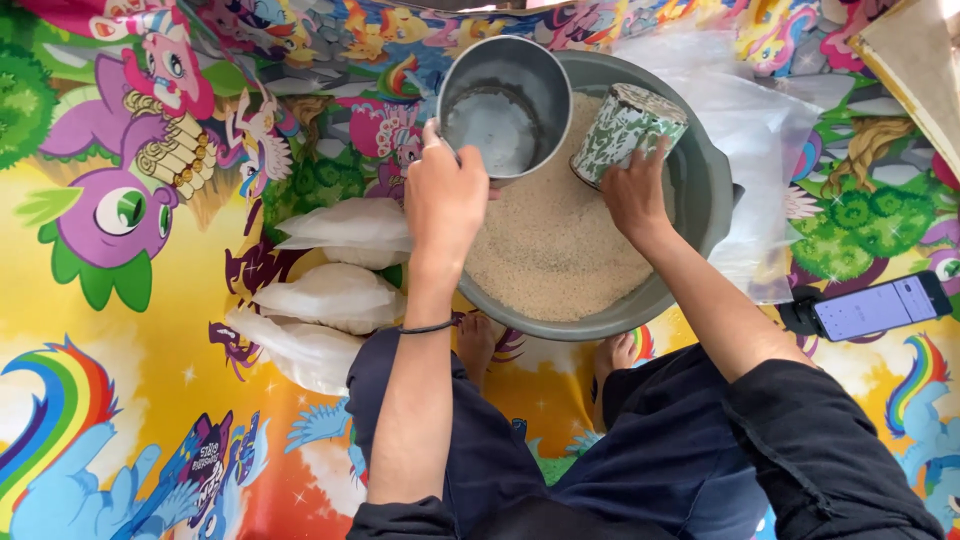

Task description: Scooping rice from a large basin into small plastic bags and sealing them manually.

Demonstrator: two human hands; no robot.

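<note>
Colourful cartoon floor mat (130,330); three filled bags (330,295) lie done. Your left hand (445,200) grips metal pot (505,105), right hand (632,195) clasps patterned tin (628,125) over rice basin (700,200), much rice left.

I am looking down as my left grip (443,195) is holding a steel pot (505,105) by its rim over the grey basin (700,190) of rice (550,250), while my right grip (634,195) is tilting a green patterned tin (628,130); filled plastic bags (335,295) are lying on the colourful mat (150,330) beside it
</note>
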